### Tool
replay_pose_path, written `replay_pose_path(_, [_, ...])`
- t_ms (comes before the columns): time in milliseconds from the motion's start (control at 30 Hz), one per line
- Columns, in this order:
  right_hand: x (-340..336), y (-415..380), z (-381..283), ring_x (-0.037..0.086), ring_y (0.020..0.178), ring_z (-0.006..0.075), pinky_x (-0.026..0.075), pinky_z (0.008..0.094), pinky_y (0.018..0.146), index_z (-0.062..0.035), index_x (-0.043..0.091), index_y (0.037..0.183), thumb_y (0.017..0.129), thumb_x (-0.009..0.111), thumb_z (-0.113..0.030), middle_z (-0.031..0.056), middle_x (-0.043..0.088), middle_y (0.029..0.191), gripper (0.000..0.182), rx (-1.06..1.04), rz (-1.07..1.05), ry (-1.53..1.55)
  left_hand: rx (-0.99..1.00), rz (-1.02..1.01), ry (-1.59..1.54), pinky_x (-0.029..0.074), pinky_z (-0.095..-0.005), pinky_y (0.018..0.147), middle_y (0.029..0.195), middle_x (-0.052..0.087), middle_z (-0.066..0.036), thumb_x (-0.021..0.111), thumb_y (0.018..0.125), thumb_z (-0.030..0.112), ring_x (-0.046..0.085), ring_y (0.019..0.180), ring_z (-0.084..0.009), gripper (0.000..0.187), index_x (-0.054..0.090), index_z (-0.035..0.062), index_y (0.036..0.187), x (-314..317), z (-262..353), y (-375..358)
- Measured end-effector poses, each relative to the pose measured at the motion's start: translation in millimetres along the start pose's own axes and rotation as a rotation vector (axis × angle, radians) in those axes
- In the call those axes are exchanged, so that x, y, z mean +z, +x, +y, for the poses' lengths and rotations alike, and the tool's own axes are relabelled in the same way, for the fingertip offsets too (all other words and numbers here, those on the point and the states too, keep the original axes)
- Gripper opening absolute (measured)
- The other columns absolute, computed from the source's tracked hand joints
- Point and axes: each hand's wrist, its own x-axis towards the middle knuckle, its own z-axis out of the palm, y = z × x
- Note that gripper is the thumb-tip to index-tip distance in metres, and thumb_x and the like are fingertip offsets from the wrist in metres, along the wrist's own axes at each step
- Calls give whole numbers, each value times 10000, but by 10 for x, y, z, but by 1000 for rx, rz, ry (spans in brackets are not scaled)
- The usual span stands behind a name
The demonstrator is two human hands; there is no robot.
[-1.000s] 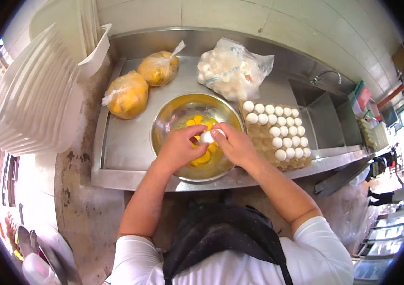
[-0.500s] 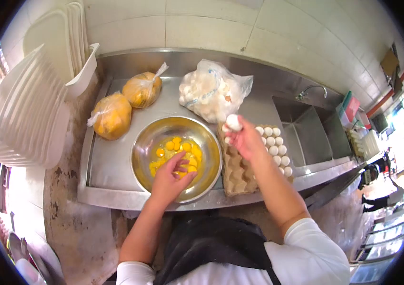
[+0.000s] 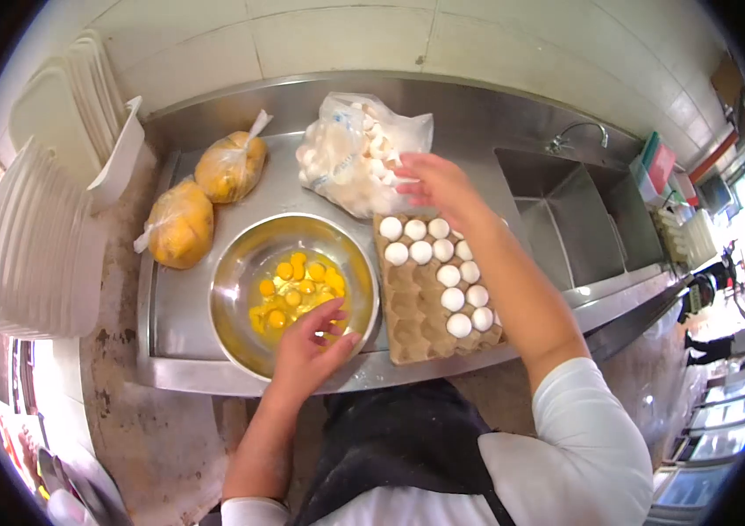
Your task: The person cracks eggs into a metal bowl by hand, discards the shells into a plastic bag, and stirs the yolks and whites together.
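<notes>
My left hand [image 3: 309,351] hovers over the near right side of a steel bowl [image 3: 234,263], its fingers curved and apart, holding nothing that I can see. Several raw egg yolks [image 3: 306,287] lie in clear egg white at the bottom of the bowl. My right hand [image 3: 444,191] reaches to the right side of a clear plastic bag [image 3: 330,171] full of white eggshells [image 3: 374,145]. Its fingers are spread, with nothing visible in them. Below that forearm sits a cardboard egg tray [image 3: 405,309], with white eggs [image 3: 420,252] along its back and right; my arm hides some.
Two tied bags of yellow-orange food [image 3: 181,226] [image 3: 232,165] stand behind the bowl on the left. A double sink [image 3: 537,215] with a tap [image 3: 578,131] is at the right. Stacked white plastic trays [image 3: 35,245] line the left side.
My right hand has moved away from the tray toward the shell bag, and the white egg or shell it held is gone from its fingers. My left hand stays over the bowl.
</notes>
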Motion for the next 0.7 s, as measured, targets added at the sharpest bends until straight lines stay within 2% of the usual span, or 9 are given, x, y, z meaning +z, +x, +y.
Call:
replay_pose_path(33, [-74, -155, -20, 634, 957, 183, 502, 316, 816, -20, 590, 1207, 941, 574, -322, 53, 656, 1094, 404, 62, 61, -31, 37, -36, 63, 496, -267, 742, 1053, 657, -75, 763, 786, 153, 618, 893, -128, 541, 562, 42, 1275, 70, 34, 49])
replay_pose_path(67, [-175, -254, 48, 634, 957, 183, 502, 316, 816, -20, 590, 1207, 941, 574, -322, 53, 656, 1094, 404, 66, 69, -33, 77, -73, 125, 499, -272, 737, 1036, 665, -71, 765, 782, 177, 626, 880, -143, 522, 583, 52, 1255, 149, 72, 115])
replay_pose_path(200, [-302, -619, 417, 640, 948, 261, 508, 374, 801, -65, 643, 1143, 882, 602, -223, 111, 654, 1096, 308, -175, 27, -708, 223, -143, 428, 509, -323, 786, 1078, 659, -88, 757, 771, 218, 637, 933, -224, 503, 606, 68, 1227, 480, 286, 568])
replay_pose_path(233, [-264, -698, 504, 636, 940, 289, 507, 404, 800, -79, 658, 1120, 856, 606, -171, 124, 653, 1073, 285, -311, -29, -971, 352, -94, 561, 501, -355, 820, 1091, 650, -96, 754, 757, 233, 624, 967, -260, 485, 617, 72, 1194, 592, 249, 741])
replay_pose_path(267, [-221, -754, 560, 636, 940, 289, 507, 404, 800, -79, 658, 1120, 856, 606, -171, 124, 653, 1073, 285, -323, -30, -964, 481, -37, 697, 492, -388, 854, 1104, 640, -104, 751, 742, 248, 610, 1001, -296, 468, 629, 76, 1160, 689, 222, 903])
replay_pose_path(333, [-71, -773, 650, 606, 946, 327, 496, 448, 803, -104, 670, 1109, 801, 599, -109, 135, 635, 1020, 315, -470, -13, -1347, 469, -68, 847, 470, -439, 872, 1072, 626, -102, 715, 743, 220, 588, 1027, -308, 356, 647, 95, 1070, 831, 216, 1140])
replay_pose_path(367, [-99, -705, 785, 591, 954, 292, 492, 423, 785, -111, 655, 1066, 713, 688, -149, 97, 609, 973, 357, -476, -10, -1439, 453, -48, 864, 470, -439, 872, 1072, 626, -102, 715, 743, 220, 588, 1027, -308, 356, 647, 95, 1070, 890, 142, 1232])
replay_pose_path(567, [-17, -699, 713, 588, 973, 302, 490, 423, 821, -82, 616, 987, 740, 667, -127, 123, 614, 1006, 256, -436, 11, -1454, 462, -42, 1042, 478, -450, 799, 972, 604, -109, 634, 783, 180, 600, 962, -302, 242, 634, 123, 1018, 925, -87, 1417])
replay_pose_path(700, [-11, -684, 721, 594, 1010, 297, 496, 423, 821, -71, 587, 1041, 740, 713, -177, 114, 614, 1022, 344, -372, 41, -1428, 478, -7, 810, 496, -457, 781, 999, 602, -133, 660, 760, 162, 610, 932, -339, 269, 608, 83, 1013, 782, 93, 1265])
